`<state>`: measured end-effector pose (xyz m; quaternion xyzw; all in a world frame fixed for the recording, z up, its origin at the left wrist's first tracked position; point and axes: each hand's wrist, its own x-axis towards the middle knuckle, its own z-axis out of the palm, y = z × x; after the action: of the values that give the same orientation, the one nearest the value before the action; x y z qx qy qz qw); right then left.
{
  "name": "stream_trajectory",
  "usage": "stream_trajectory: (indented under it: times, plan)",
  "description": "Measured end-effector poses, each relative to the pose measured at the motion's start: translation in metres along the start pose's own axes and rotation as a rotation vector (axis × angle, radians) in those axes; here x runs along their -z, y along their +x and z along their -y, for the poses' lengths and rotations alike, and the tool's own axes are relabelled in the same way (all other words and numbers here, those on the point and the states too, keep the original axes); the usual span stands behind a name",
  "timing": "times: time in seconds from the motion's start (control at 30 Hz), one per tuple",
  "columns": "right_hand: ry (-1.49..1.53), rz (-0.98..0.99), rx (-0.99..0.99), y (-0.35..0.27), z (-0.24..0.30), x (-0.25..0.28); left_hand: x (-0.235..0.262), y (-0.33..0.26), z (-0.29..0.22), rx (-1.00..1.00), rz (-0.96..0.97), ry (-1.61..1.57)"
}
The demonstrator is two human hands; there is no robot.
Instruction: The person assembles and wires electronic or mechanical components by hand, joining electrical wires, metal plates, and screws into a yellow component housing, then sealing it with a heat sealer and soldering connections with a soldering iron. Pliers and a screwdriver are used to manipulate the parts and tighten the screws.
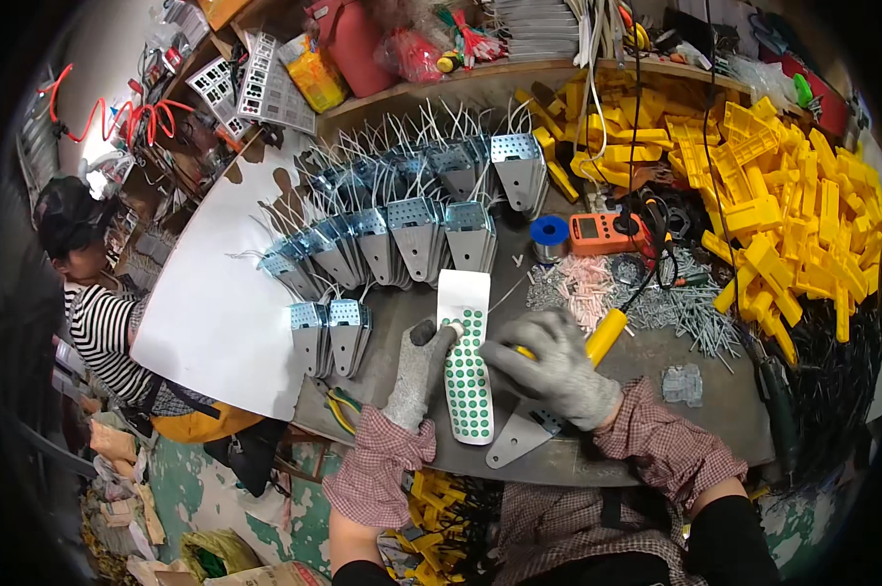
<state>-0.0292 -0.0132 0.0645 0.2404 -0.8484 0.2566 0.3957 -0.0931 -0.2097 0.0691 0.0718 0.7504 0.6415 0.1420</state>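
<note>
Both my hands wear grey work gloves with checked sleeve covers. My left hand (420, 363) pinches the left edge of a long white sheet of round green stickers (468, 391), thumb on its upper part. To the right of the sheet, my right hand (556, 363) is closed around a yellow-handled tool (607, 337); the handle sticks out to the upper right, and a bit of yellow shows by the fingers. Whether the fingertips also hold a sticker is hidden. Below that hand lies a grey metal bracket (521, 439), partly covered by the wrist.
Stacked metal brackets with white wires (371, 234) stand at the back left. An orange meter (607, 234), a solder spool (549, 236), loose screws (685, 303) and yellow plastic housings (754, 195) fill the right. Pliers (341, 410) lie front left. Another person (109, 332) sits at left.
</note>
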Motion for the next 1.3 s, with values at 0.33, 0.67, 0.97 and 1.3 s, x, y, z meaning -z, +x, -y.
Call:
stream_trajectory:
  times: [0.33,0.67,0.97,1.3]
  plan:
    - [0.169,0.134,-0.241,0.003,-0.014,-0.012,-0.015,-0.003,0.025,-0.676,-0.121,0.686]
    - [0.373,0.117,-0.464,-0.006,-0.047,-0.034,0.008,0.047,0.001,-0.424,-0.037,1.063]
    - [0.157,0.637,-0.495,-0.038,-0.086,0.008,-0.050,-0.095,0.079,-0.620,0.434,1.037]
    - [-0.807,1.223,-0.185,0.073,-0.202,0.058,-0.118,-0.024,-0.008,-0.781,0.264,0.921]
